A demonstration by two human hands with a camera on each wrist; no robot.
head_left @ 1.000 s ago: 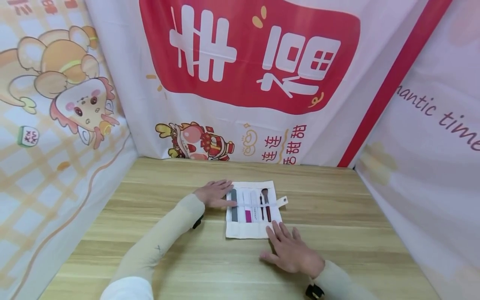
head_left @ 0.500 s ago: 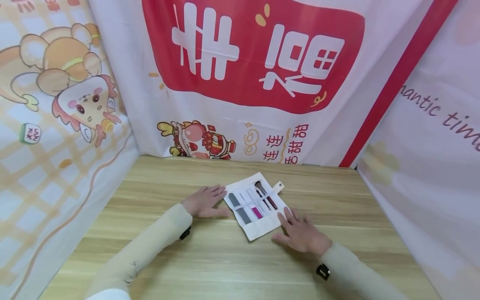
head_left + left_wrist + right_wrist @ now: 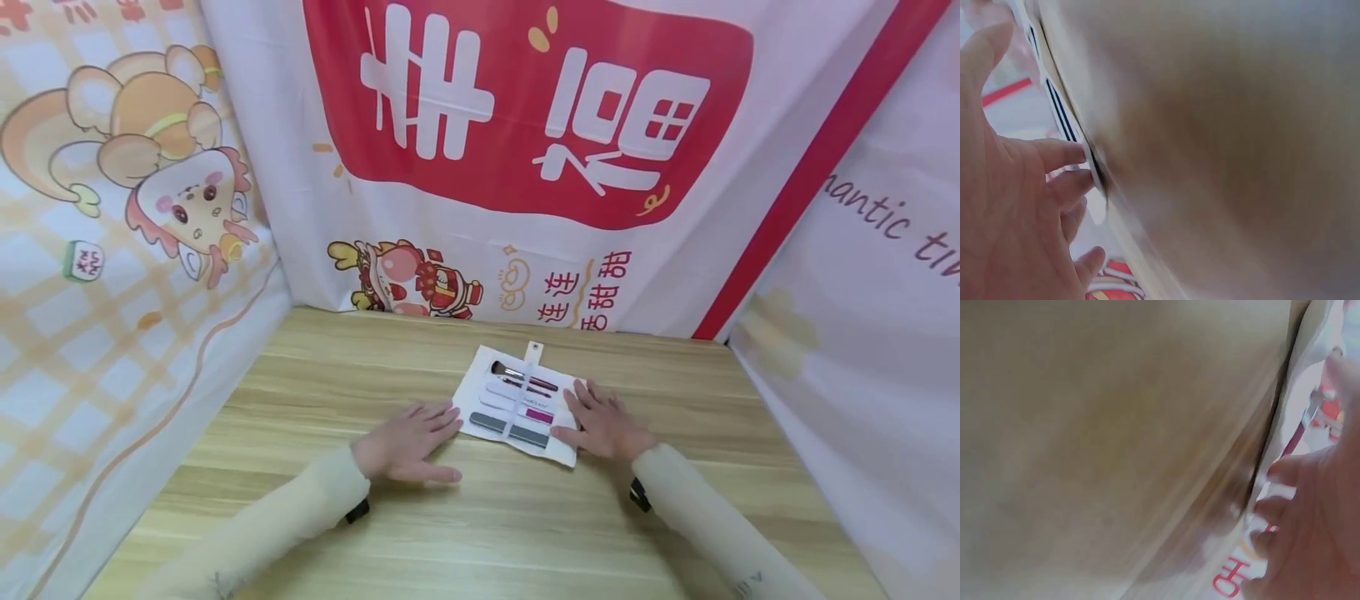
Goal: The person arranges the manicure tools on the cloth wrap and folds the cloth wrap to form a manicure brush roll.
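Note:
An opened white fabric case [image 3: 471, 383] lies flat and slightly skewed on the table, its snap tab [image 3: 534, 352] pointing away. Under a pale elastic band sit a makeup brush [image 3: 542, 382] with dark bristles, a thin dark tool just below it, a white piece with a pink end [image 3: 539, 415] and a grey strip [image 3: 489, 422]. My left hand [image 3: 408, 443] spreads its fingers, the tips touching the case's left edge and the thumb held apart. On the opposite edge my right hand [image 3: 606, 427] rests its fingers. Both wrist views show extended fingers at the case's rim.
The wood-grain table [image 3: 495, 533] reaches around the case on every side. A printed cloth [image 3: 412, 200] hangs along its back edge, with further cloth walls [image 3: 847, 333] at left and right.
The case has turned counterclockwise about a quarter turn, so its tab now points away instead of right. My right hand has moved up along the right side; my left has shifted slightly nearer.

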